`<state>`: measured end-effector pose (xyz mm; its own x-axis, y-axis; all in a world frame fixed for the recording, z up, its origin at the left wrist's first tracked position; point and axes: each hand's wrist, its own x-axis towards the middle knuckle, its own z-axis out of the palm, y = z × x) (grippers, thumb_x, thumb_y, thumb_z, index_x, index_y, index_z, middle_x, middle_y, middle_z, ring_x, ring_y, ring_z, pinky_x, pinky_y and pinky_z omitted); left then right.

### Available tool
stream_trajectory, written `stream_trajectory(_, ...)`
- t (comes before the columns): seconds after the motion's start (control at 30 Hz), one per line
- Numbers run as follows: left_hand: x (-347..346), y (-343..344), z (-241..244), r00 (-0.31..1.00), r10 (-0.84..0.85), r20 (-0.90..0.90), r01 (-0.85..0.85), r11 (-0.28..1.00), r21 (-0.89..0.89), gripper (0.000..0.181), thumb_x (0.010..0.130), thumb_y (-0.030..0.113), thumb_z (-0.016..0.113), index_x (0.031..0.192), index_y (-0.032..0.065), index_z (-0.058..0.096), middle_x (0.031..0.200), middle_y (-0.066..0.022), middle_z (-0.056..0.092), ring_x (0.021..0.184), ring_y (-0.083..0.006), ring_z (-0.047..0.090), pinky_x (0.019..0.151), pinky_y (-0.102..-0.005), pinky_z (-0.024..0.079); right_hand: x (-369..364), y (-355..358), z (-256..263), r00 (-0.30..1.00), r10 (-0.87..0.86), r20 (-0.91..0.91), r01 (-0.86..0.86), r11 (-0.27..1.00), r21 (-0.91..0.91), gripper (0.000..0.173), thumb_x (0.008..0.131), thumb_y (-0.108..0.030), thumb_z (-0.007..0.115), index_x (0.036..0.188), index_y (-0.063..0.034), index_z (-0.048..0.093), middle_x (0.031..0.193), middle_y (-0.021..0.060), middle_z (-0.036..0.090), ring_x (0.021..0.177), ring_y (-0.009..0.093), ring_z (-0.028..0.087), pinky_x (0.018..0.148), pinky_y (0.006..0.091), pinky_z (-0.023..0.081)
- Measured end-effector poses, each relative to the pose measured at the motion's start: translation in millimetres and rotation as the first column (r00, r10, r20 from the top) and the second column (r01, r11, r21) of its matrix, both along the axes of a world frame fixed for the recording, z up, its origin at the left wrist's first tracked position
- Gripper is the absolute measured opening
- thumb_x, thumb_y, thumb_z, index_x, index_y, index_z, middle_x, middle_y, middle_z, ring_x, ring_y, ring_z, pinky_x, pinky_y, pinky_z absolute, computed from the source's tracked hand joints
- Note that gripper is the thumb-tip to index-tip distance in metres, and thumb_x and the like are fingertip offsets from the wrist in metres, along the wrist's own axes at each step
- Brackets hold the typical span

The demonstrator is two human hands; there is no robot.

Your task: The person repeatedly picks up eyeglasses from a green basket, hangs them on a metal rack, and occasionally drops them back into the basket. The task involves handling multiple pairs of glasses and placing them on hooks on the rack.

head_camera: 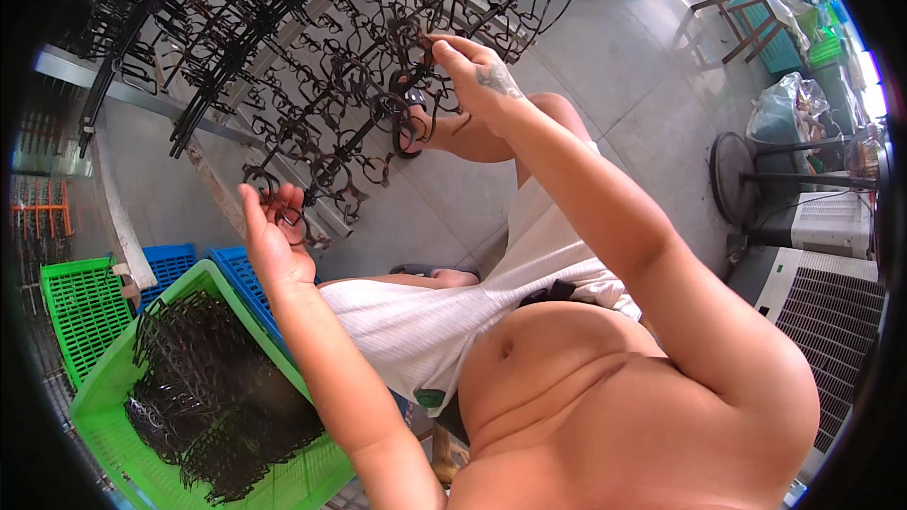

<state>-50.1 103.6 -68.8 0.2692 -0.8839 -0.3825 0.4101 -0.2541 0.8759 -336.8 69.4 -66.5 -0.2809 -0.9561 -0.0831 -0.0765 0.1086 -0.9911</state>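
Dark eyeglass frames (386, 108) hang in rows along black rods (358, 138) before me. At the near end of one row, my left hand (280, 244) is palm up, its fingers curled among the frames and its thumb apart. Whether it grips one of them I cannot tell. Farther up the same row, the thumb and forefinger of my right hand (475, 74) close on part of a frame (407, 35). A green plastic basket (205, 273) left of my left forearm holds a heap of dark frame-like pieces (212, 389).
Metal rack bars (71, 67) carry more loaded rods at upper left. Blue crates (244, 283) and another green crate (85, 312) stand by the basket. At right are a white grille-fronted unit (836, 326), a round stand base (733, 177) and a wooden stool (740, 21).
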Motion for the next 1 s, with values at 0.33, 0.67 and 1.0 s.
stream_trajectory(0.33, -18.0, 16.6, -16.0, 0.953, 0.152, 0.263, -0.113, 0.981, -0.158, 0.027, 0.094, 0.031, 0.054, 0.088, 0.0057, 0.049, 0.067, -0.0034, 0.054, 0.061, -0.0127, 0.052, 0.06, -0.0264, 0.046, 7.1, -11.9, -17.7, 0.991, -0.076, -0.11, 0.068, 0.995, -0.07, 0.034, 0.089, -0.031, 0.05, 0.085, 0.0015, 0.061, 0.069, 0.0123, 0.06, 0.068, 0.021, 0.057, 0.065, 0.034, 0.046)
stream_trajectory(0.67, -13.8, 14.5, -13.4, 0.985, 0.026, 0.169, -0.003, 0.991, -0.137, 0.033, 0.094, 0.036, 0.055, 0.085, 0.0043, 0.049, 0.065, -0.0065, 0.057, 0.056, -0.0147, 0.056, 0.056, -0.0278, 0.046, -9.6, -6.2, -65.3, 0.953, -0.193, 0.235, 0.225, 0.967, -0.122, 0.027, 0.093, -0.033, 0.057, 0.094, -0.0064, 0.065, 0.079, -0.0015, 0.062, 0.052, 0.001, 0.035, 0.045, 0.0171, 0.023)
stream_trajectory(1.0, 152.3, 77.8, 29.6, -0.396, 0.565, 0.723, -0.095, 0.759, -0.645, 0.04, 0.084, 0.029, 0.068, 0.106, -0.0032, 0.058, 0.105, -0.0199, 0.059, 0.099, -0.0321, 0.055, 0.09, -0.0445, 0.042, -4.8, -3.7, -67.2, 0.988, -0.09, 0.122, 0.105, 0.987, -0.121, 0.031, 0.096, -0.032, 0.05, 0.106, -0.0047, 0.06, 0.086, 0.0003, 0.06, 0.057, 0.005, 0.042, 0.051, 0.0198, 0.034)
